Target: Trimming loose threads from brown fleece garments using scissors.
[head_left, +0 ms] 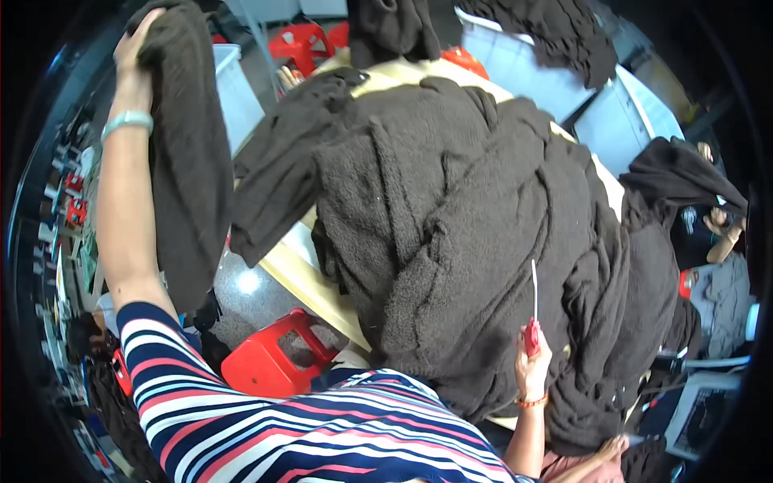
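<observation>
My left hand [133, 50] is raised at the upper left and grips a dark brown fleece garment [189, 161] by its top edge, so that it hangs down beside my arm. A pale bracelet sits on that wrist. My right hand [533, 362] is low at the centre right, closed on a small red-handled cutting tool [532, 318] whose thin pale blade points up. It is at the near edge of a big heap of dark brown fleece garments [451, 209] that covers a pale yellow table [310, 286].
A red plastic stool [270, 358] stands on the floor by the table's near left edge, and more red stools [299, 40] stand at the back. White bins [515, 56] hold more dark fabric. Another person's hands [718, 221] show at the far right.
</observation>
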Demonstrator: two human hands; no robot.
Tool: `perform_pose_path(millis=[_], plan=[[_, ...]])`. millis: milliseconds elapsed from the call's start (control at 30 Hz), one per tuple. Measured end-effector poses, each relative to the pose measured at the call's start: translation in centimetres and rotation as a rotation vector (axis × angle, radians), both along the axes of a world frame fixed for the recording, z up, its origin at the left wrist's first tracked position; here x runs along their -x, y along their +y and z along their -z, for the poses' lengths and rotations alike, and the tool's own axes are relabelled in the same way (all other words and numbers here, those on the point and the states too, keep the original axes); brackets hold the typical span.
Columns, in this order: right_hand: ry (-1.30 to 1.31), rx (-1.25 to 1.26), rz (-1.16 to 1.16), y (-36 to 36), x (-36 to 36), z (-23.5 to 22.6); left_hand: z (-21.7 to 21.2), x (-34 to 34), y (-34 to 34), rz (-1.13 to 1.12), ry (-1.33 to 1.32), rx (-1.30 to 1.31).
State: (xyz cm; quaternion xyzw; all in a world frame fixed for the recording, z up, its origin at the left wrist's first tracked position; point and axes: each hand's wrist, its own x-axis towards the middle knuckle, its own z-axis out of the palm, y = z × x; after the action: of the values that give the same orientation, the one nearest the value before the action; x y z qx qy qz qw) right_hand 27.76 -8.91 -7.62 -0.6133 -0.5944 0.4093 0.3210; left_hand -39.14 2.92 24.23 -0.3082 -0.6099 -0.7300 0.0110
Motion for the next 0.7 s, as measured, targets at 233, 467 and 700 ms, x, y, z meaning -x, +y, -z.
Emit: perform_pose_path(millis=[233, 467, 700], plan=[[-0.129, 0.047, 0.025, 0.0, 1.6, -2.1, 13.9, -9.3, 7.6, 0.608, 0.319, 0.402], [-0.138, 0.034, -0.007, -2.4, -1.1, -1.3, 29.8, -27.3, -15.5, 1.239, -0.455, 0.939], [-0.088, 0.006, -0.133, -4.3, -3.8, -1.5, 31.9, -34.2, -20.7, 0.875, -0.224, 0.622]])
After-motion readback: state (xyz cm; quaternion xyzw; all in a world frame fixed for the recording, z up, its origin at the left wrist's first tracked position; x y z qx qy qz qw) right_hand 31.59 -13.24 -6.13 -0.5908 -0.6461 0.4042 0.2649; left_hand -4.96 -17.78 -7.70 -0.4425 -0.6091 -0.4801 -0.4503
